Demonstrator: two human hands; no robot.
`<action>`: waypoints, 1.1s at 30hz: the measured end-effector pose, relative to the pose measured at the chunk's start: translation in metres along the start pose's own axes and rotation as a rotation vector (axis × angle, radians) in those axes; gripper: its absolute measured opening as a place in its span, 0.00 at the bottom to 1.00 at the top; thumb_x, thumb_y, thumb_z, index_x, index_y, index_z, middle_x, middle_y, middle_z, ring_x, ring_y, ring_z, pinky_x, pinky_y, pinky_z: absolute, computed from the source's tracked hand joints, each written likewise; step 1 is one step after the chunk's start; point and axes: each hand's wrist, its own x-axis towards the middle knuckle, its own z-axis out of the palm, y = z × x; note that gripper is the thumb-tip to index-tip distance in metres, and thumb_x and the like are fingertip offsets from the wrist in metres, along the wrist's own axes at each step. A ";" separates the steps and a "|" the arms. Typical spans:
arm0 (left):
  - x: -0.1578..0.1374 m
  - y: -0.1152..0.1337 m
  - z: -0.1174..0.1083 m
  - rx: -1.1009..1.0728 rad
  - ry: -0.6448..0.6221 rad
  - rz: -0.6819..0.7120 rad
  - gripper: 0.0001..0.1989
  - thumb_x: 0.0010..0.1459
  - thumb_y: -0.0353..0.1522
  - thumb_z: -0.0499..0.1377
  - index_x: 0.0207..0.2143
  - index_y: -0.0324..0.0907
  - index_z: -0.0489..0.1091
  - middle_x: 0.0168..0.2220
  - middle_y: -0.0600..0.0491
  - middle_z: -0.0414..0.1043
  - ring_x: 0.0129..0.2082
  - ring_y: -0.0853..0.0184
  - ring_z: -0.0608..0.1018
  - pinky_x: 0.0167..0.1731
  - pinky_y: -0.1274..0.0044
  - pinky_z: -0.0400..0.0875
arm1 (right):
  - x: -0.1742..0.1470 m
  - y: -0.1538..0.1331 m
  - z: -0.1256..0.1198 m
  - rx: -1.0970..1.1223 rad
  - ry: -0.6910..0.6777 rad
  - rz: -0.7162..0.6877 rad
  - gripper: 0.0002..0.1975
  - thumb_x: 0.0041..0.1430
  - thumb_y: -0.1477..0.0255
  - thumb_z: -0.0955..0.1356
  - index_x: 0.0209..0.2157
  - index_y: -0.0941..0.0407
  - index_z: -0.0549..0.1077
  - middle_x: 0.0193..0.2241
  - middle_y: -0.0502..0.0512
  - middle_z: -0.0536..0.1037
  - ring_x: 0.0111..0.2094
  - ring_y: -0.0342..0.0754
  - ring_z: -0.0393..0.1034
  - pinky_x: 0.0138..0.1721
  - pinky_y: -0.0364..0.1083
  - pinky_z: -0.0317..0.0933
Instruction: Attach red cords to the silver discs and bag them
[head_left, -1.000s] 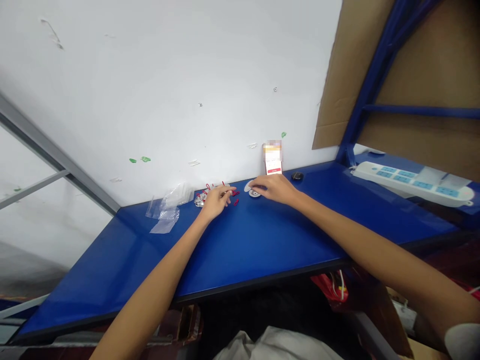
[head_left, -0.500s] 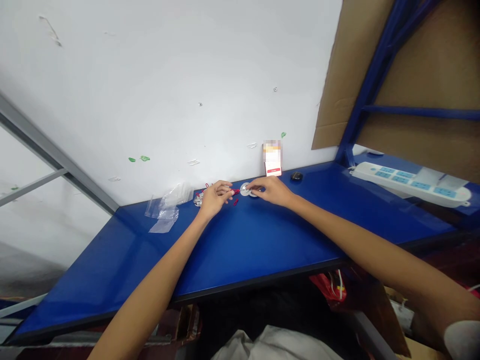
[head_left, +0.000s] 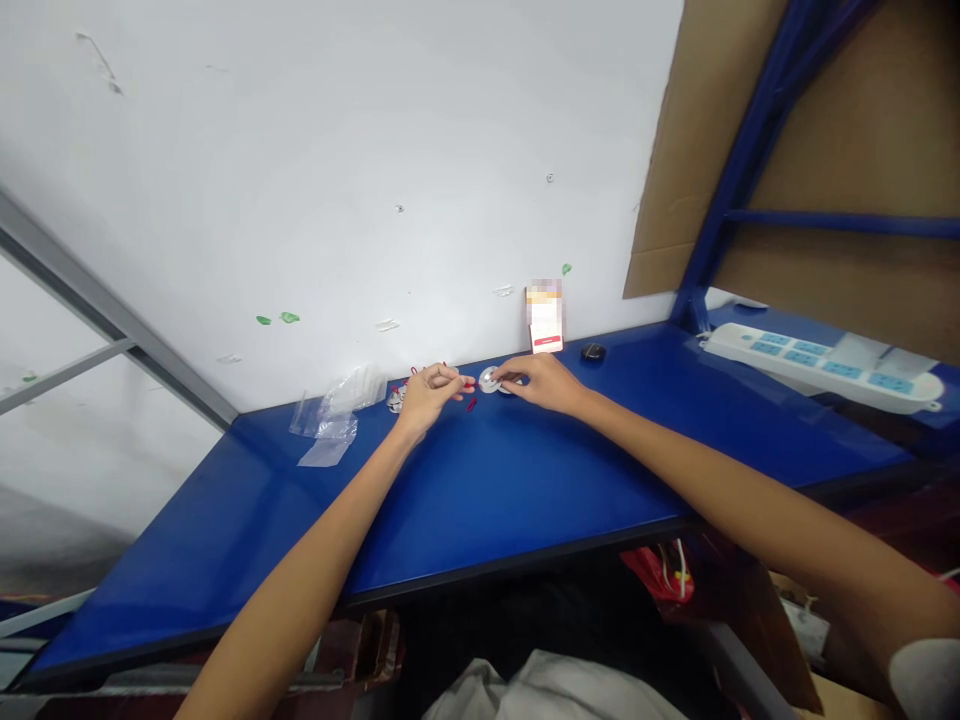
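My left hand (head_left: 433,392) pinches a short red cord (head_left: 470,384) between thumb and fingers, near the back of the blue table (head_left: 480,500). Just to the right, my right hand (head_left: 541,382) grips a small round clear disc (head_left: 490,380) by its edge. The cord's end reaches toward the disc's left rim; whether it passes through cannot be made out. Another round piece is partly hidden under the right fingers. A loose red cord loop (head_left: 472,405) lies on the table below the hands. Behind my left hand sit several silvery pieces (head_left: 395,399) with red loops, partly covered.
Crumpled clear plastic bags (head_left: 334,425) lie to the left. A lit phone (head_left: 546,316) leans on the white wall, with a small black object (head_left: 593,352) beside it. A white power strip (head_left: 821,368) stretches along the right, near a blue metal frame (head_left: 739,180).
The left fingers have closed more tightly on the red cord, and less of it shows. The disc has shifted very slightly left in my right hand.
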 end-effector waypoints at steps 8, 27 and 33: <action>0.003 -0.001 -0.004 0.143 0.046 0.068 0.19 0.59 0.46 0.70 0.41 0.40 0.84 0.34 0.48 0.80 0.29 0.65 0.79 0.26 0.75 0.73 | 0.001 -0.003 -0.001 -0.003 0.009 0.014 0.14 0.64 0.77 0.71 0.47 0.51 0.85 0.43 0.51 0.88 0.41 0.50 0.84 0.46 0.46 0.74; -0.012 0.017 0.015 0.466 0.044 0.309 0.06 0.61 0.35 0.68 0.39 0.45 0.84 0.40 0.50 0.83 0.38 0.63 0.83 0.36 0.74 0.79 | -0.001 -0.021 0.006 0.177 0.032 -0.072 0.13 0.67 0.76 0.69 0.47 0.50 0.83 0.42 0.49 0.88 0.40 0.48 0.85 0.47 0.46 0.76; -0.013 0.016 0.017 0.506 0.053 0.317 0.04 0.60 0.32 0.68 0.38 0.44 0.83 0.38 0.51 0.82 0.34 0.65 0.82 0.33 0.75 0.78 | -0.003 -0.021 0.009 0.194 0.033 -0.051 0.10 0.67 0.76 0.69 0.47 0.51 0.80 0.40 0.49 0.87 0.41 0.48 0.84 0.47 0.46 0.75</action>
